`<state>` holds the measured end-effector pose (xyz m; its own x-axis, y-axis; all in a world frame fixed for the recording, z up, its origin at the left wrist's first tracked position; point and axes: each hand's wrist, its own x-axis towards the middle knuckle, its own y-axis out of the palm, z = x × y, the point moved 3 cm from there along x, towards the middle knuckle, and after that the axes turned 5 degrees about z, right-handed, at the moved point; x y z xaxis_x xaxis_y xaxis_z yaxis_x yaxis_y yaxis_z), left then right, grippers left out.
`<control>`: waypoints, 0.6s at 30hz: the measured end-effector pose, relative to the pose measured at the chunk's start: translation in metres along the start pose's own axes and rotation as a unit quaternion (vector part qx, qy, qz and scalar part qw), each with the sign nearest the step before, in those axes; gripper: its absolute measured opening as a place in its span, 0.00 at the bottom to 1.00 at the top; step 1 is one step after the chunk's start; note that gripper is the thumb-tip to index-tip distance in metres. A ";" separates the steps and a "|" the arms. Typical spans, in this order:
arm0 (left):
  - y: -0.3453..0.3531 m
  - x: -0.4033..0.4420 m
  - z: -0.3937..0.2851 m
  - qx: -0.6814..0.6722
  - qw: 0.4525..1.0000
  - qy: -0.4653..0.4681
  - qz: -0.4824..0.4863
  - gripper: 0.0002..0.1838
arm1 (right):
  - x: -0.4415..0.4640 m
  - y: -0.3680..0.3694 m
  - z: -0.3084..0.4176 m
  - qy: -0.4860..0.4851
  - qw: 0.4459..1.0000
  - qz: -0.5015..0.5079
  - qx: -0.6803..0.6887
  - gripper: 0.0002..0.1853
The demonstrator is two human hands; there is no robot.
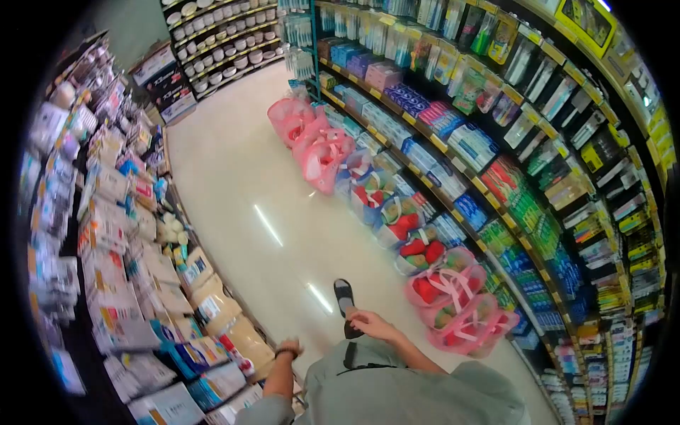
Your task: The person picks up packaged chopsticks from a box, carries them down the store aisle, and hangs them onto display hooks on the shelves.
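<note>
My right hand hangs in front of my body above the shoes, its fingers loosely curled together with nothing visible in them. Lower and to the left is my left hand, with a dark band at the wrist. It is close to the packaged goods on the left shelf, apparently not touching them. Motion blur hides how its fingers lie. A dark sandal shows on the floor ahead of my right hand. Pink bags with red and green contents stand on the floor to the right.
A pale shiny aisle floor runs forward between shelves. More pink bags and clear bags line the right shelf, which holds boxed toothpaste. Bowls fill the far rack. Stacked cartons stand beside it.
</note>
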<state>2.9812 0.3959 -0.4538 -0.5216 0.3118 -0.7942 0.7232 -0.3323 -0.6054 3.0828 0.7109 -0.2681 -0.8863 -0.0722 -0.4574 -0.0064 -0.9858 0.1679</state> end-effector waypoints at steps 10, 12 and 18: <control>-0.100 0.037 0.118 -0.371 0.906 -0.022 -0.202 0.15 | 0.241 -0.075 0.173 -0.048 0.993 0.033 -0.099 0.13; -0.187 0.064 0.136 -0.915 0.270 0.296 -0.038 0.15 | 0.290 -0.068 0.205 -0.065 0.985 0.065 -0.143 0.13; -0.543 0.016 0.161 -0.873 -0.079 0.320 -0.359 0.11 | 0.429 -0.039 0.306 -0.069 0.933 0.214 -0.281 0.15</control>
<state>2.5073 0.4379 -0.1463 -0.9505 -0.2681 -0.1574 -0.2025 0.1499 0.9677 2.5609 0.7649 -0.2041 -0.8040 -0.4946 -0.3300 0.5703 -0.7984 -0.1930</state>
